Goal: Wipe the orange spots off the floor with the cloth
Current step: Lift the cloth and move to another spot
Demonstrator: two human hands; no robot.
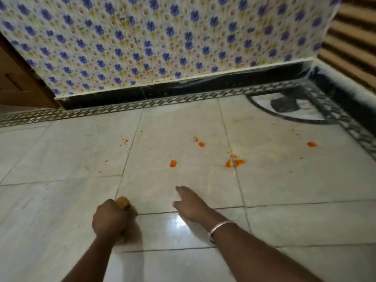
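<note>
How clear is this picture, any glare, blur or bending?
Head view: a white glare patch sits on the floor beside the right hand; the left hand and the cloth it grips are smeared by motion; the flowered wall is soft toward the top left; the wide lens bends the black skirting into a curve; the orange spots read clearly.

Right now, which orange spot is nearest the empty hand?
The lone round spot just ahead of the right hand; it is a single neat blob, and all the others lie clearly farther away.
</note>
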